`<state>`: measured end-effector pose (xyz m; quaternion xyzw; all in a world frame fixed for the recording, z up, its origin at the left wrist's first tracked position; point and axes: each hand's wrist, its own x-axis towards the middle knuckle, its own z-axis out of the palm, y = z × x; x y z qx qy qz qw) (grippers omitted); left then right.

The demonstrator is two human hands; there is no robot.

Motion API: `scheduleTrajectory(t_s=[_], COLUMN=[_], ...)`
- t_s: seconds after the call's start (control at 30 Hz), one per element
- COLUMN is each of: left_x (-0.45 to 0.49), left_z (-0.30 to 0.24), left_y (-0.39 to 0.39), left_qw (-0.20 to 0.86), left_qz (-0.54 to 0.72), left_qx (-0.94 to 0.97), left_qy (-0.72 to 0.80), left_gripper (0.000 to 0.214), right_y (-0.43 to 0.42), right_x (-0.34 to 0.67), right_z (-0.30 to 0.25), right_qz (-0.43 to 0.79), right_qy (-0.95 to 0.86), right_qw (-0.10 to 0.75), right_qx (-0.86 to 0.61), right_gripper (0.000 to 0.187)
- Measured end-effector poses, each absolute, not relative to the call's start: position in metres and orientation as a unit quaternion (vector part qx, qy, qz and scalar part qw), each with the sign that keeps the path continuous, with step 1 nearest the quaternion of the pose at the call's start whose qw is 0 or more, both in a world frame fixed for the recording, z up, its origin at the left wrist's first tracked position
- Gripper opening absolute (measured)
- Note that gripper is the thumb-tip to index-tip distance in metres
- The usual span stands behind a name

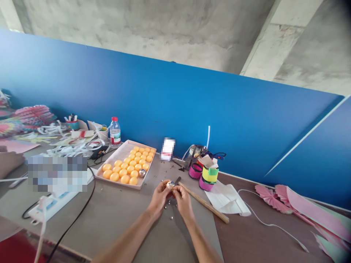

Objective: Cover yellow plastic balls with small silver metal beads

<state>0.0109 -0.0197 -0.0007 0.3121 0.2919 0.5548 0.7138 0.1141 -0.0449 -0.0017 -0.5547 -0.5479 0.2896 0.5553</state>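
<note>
My left hand point(158, 196) is closed around a small ball point(170, 185) with a shiny silver and gold surface. The fingers of my right hand point(184, 201) are pinched against its right side, and they hide part of it. Several small shiny bits point(171, 218) lie on the grey board below my hands. Just right of them, a hammer with a wooden handle point(208, 206) lies slantwise, its dark head near the ball. To the left stands a shallow box point(109, 180) with many orange balls point(125, 179) and one silver-covered ball point(142, 172).
A power strip point(55, 204) with cables sits at left, near another person's hand point(11, 162). A plastic bottle point(115, 133) stands behind the box. Tape rolls point(210, 174), white paper point(229, 197) and pink folded paper point(274, 199) lie at right. A blue partition point(164, 98) runs behind.
</note>
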Motion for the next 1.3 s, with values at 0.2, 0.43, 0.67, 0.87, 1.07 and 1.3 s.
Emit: scheduleTrajectory(t_s=[0.2, 0.43, 0.67, 0.87, 1.07, 1.3], left_x=[0.010, 0.010, 0.011, 0.014, 0.008, 0.008], left_z=[-0.007, -0.013, -0.015, -0.011, -0.002, 0.003], left_y=[-0.018, -0.018, -0.019, -0.018, -0.017, -0.022], left_qw=[0.673, 0.617, 0.590, 0.661, 0.707, 0.722], left_qz=[0.562, 0.555, 0.553, 0.559, 0.555, 0.540], left_qx=[0.377, 0.457, 0.483, 0.403, 0.322, 0.319], left_qy=[0.299, 0.320, 0.335, 0.298, 0.297, 0.291], left_gripper=[0.032, 0.035, 0.035, 0.037, 0.039, 0.036], right_y=[-0.045, -0.047, -0.043, -0.034, -0.040, -0.047], right_x=[0.114, 0.113, 0.114, 0.125, 0.144, 0.137], right_z=[-0.002, 0.000, -0.009, -0.019, -0.012, -0.011], right_qz=[0.307, 0.324, 0.345, 0.342, 0.128, 0.051], right_qy=[-0.522, -0.498, -0.469, -0.463, -0.608, -0.670], right_qw=[0.560, 0.574, 0.580, 0.608, 0.398, 0.205], right_qx=[-0.565, -0.564, -0.570, -0.548, -0.675, -0.711], right_gripper=[0.014, 0.015, 0.014, 0.019, 0.026, 0.018])
